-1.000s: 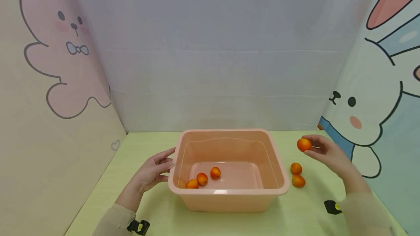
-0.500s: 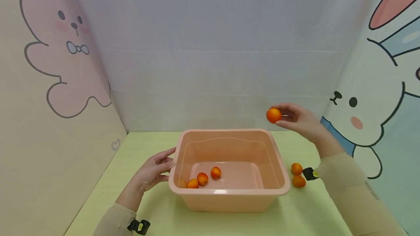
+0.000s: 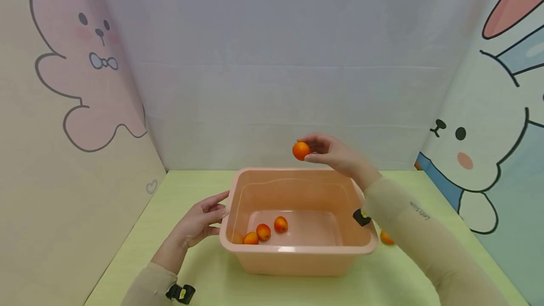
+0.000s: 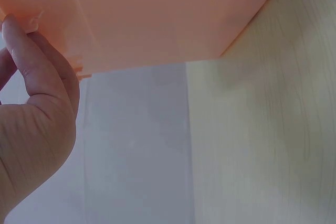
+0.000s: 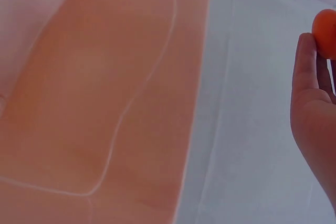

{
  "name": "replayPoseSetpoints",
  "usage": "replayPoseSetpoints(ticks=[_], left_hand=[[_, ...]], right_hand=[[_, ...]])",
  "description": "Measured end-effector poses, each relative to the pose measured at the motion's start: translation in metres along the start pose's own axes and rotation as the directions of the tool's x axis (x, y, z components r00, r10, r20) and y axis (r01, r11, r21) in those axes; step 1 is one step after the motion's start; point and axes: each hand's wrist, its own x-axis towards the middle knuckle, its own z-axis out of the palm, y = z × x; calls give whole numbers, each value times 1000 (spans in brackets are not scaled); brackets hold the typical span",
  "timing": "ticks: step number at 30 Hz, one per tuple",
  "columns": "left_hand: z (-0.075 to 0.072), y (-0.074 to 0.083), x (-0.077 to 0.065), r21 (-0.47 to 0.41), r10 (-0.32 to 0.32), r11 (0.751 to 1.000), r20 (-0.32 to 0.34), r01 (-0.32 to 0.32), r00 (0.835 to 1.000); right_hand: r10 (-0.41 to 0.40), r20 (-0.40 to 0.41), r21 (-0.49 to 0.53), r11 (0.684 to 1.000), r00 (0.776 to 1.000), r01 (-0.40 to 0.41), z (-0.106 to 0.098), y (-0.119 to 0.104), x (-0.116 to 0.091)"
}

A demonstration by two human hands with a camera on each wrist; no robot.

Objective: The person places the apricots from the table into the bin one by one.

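Observation:
A peach-coloured plastic basin (image 3: pixel 297 261) stands on the table. My left hand (image 3: pixel 199 223) grips its left rim, and the left wrist view shows the thumb and fingers (image 4: pixel 37 69) at that edge. Above the basin's back rim, my right hand (image 3: pixel 333 152) holds a small round orange fruit (image 3: pixel 301 151) between thumb and fingertips. The same fruit (image 5: pixel 325 32) shows at the right edge of the right wrist view. Inside the basin, toward its left, lie three similar fruits (image 3: pixel 263 232).
Right of the basin, another orange fruit (image 3: pixel 386 238) on the table is partly covered by the right sleeve (image 3: pixel 408 221). A white cloth (image 3: pixel 255 84) hangs behind the pale yellow table (image 3: pixel 191 181). Cartoon-printed panels (image 3: pixel 102 98) flank both sides.
My right hand has carried the fruit up and leftward from the table's right side to above the basin. Its sleeve now hides one of two fruits there. The left hand stays put.

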Motion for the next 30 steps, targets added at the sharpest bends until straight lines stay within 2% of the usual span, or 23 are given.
replayPoseSetpoints(ticks=[9, 13, 24, 30], left_hand=[[-1, 0, 0, 2, -7, 1000, -4, 7, 1000], [-1, 0, 0, 4, -5, 1000, -6, 5, 1000], [1, 0, -1, 3, 1, 1000, 3, -1, 1000], [1, -1, -2, 9, 0, 1000, -7, 0, 1000]], right_hand=[[82, 138, -44, 996, 987, -76, 41, 30, 19], [92, 176, -45, 995, 980, -85, 55, 42, 25], [121, 250, -109, 989, 961, -97, 74, 54, 35], [139, 325, -167, 982, 935, -87, 83, 60, 36]])
